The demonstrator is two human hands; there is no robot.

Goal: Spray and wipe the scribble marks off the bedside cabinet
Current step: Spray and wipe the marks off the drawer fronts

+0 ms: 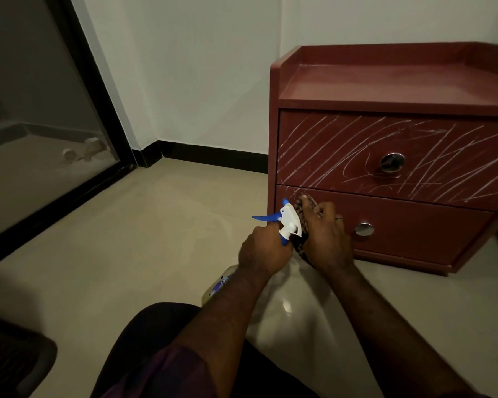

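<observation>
Now grips, in the left hand (pixel 263 249), the neck of a clear plastic spray bottle with a white-and-blue trigger head (pixel 290 222). Fingers wrapped tight round it; blue trigger lever sticking out to the left, blue nozzle tip pointing toward the cabinet. Bottle body slanting down and back under the left forearm, partly hidden.

Clutches, in the right hand (pixel 327 239), a bunched brown checked cloth (pixel 306 209), fingers curled over it. Presses it flat against the top left corner of the lower drawer front (pixel 414 225). Touches the spray head with the cloth; hands just beside each other. Wears a ring (pixel 339 218) on one right finger.

Stands right in front, on a beige tiled floor (pixel 127 239): a reddish-brown wooden two-drawer bedside cabinet (pixel 385 87) with a raised rim round its top. Carries dense white scribble marks (pixel 337 150) slanting all across the upper drawer front, plus a few faint ones just above the cloth on the lower drawer. Has a round shiny metal knob (pixel 392 162) on the upper drawer and another (pixel 364 229) on the lower, near the right hand.

Beyond: white wall (pixel 199 67) with black skirting (pixel 213 156), black-framed glass door (pixel 41 124) to the left. Dark trouser leg (pixel 144 354) at the bottom edge, and a dark object (pixel 12 357) in the bottom left corner, too dim to identify.
</observation>
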